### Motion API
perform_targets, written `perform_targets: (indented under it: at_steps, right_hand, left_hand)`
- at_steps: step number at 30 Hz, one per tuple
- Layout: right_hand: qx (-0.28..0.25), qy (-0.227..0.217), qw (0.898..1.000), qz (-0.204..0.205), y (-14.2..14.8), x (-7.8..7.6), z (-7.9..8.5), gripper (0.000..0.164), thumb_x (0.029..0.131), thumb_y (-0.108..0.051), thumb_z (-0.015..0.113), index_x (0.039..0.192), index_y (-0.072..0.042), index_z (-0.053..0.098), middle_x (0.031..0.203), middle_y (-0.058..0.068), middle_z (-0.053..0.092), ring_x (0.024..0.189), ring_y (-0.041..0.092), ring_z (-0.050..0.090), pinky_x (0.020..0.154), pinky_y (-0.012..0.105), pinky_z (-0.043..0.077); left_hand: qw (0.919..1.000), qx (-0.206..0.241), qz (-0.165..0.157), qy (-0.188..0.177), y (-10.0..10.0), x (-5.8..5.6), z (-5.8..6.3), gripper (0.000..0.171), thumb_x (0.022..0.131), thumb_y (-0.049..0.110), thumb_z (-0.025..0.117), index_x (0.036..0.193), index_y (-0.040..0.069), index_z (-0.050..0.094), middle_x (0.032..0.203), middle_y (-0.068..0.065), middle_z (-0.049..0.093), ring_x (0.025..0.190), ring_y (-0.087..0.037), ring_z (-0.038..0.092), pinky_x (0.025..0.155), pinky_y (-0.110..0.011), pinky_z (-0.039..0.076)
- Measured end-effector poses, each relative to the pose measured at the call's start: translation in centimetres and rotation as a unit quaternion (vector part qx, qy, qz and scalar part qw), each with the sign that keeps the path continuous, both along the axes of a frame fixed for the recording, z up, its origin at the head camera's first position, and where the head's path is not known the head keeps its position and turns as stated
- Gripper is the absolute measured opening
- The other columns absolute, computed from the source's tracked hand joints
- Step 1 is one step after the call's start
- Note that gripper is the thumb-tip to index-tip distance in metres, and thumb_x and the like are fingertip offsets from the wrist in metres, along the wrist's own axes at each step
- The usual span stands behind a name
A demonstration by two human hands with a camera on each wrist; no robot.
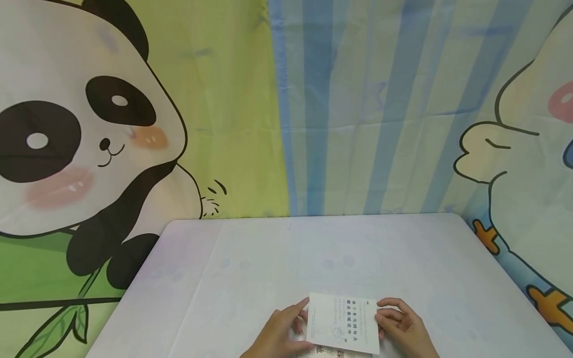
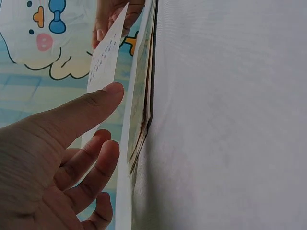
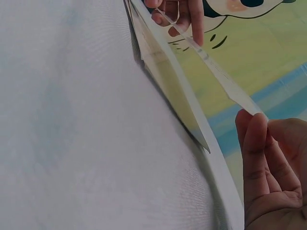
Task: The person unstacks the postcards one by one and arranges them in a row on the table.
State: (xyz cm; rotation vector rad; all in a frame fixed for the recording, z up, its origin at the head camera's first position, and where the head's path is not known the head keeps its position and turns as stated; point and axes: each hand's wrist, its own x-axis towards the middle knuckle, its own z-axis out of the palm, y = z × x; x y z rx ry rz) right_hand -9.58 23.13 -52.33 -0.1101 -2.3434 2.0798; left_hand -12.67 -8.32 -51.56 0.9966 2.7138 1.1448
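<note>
We see the card [image 1: 326,318] between the fingers of both hands, raised off the stack [image 1: 330,352] below. The right hand [image 1: 408,329] pinches its right edge between thumb and fingers; the left hand [image 1: 281,329] frames its left edge, thumb and fingers parted, and we cannot tell whether they touch it. Its longer-looking axis runs from fingers to fingers, the print upright. Past the fingertips, the table [image 1: 313,258] stretches to its far edge.

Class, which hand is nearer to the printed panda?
Left. The left hand is closer to the panda, by the left edge of the top card; the right hand pinches that card's opposite edge, farther away.
</note>
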Motion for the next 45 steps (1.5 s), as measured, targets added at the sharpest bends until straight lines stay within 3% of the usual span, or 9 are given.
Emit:
perform_targets:
  at_steps: [6, 12, 19, 29, 36, 45]
  right_hand:
    - [-0.003, 0.025, 0.999, -0.031, -0.3, -0.2, -0.1, 0.033, 0.091, -0.004, 0.066, 0.12, 0.008, 0.055, 0.091, 0.006, 0.071, 0.071, 0.018, 0.065, 0.066, 0.026, 0.054]
    - [-0.017, 0.077, 0.997, 0.002, -0.3, -0.3, -0.2, 0.035, 0.093, 0.0, 0.062, 0.123, 0.011, 0.05, 0.093, 0.004, 0.066, 0.068, 0.017, 0.062, 0.059, 0.03, 0.054]
    - [0.016, 0.089, 0.996, 0.021, -0.1, -0.6, 0.3, 0.042, 0.092, 0.0, 0.062, 0.131, 0.008, 0.048, 0.096, 0.003, 0.064, 0.073, 0.013, 0.061, 0.058, 0.027, 0.052]
    - [0.086, 0.1, 0.99, 0.054, 0.8, -1.3, 1.2, 0.05, 0.09, -0.004, 0.067, 0.136, 0.003, 0.048, 0.096, 0.001, 0.062, 0.072, 0.015, 0.06, 0.062, 0.026, 0.053]
    - [0.127, 0.116, 0.98, 0.103, 1.9, -2.2, 1.4, 0.062, 0.089, -0.006, 0.069, 0.143, 0.002, 0.04, 0.095, 0.001, 0.059, 0.071, 0.013, 0.058, 0.056, 0.026, 0.05]
    - [0.156, 0.122, 0.977, 0.079, 3.0, -2.6, 1.8, 0.067, 0.084, -0.007, 0.075, 0.144, -0.001, 0.044, 0.091, 0.0, 0.055, 0.074, 0.011, 0.053, 0.057, 0.025, 0.047]
  left_hand:
    - [0.9999, -0.005, 0.014, 0.008, 0.6, -0.2, 0.4, 0.084, 0.073, 0.032, 0.085, 0.143, 0.004, 0.047, 0.098, 0.019, 0.059, 0.074, 0.008, 0.049, 0.077, -0.024, 0.038]
    - [0.9996, 0.001, 0.025, 0.017, 0.9, -0.4, 0.3, 0.083, 0.073, 0.028, 0.086, 0.142, 0.001, 0.047, 0.098, 0.016, 0.058, 0.073, 0.008, 0.049, 0.076, -0.021, 0.043]
    - [0.9993, 0.007, 0.035, 0.011, 1.2, -0.8, 0.6, 0.083, 0.074, 0.024, 0.085, 0.142, -0.001, 0.043, 0.104, 0.007, 0.06, 0.074, 0.008, 0.05, 0.075, -0.02, 0.047]
    - [0.9947, 0.081, 0.036, -0.051, 2.0, -1.3, 0.7, 0.082, 0.075, 0.014, 0.085, 0.143, -0.002, 0.042, 0.101, 0.008, 0.059, 0.072, 0.006, 0.052, 0.062, -0.016, 0.047]
    - [0.9944, 0.079, 0.053, -0.046, 2.7, -1.9, 0.9, 0.084, 0.075, 0.016, 0.085, 0.145, 0.002, 0.042, 0.099, 0.011, 0.058, 0.072, 0.005, 0.052, 0.06, -0.015, 0.047]
    - [0.9938, 0.1, 0.038, -0.032, 3.8, -2.7, 1.3, 0.074, 0.077, 0.017, 0.083, 0.139, -0.001, 0.047, 0.095, 0.009, 0.062, 0.073, 0.004, 0.055, 0.062, -0.016, 0.048]
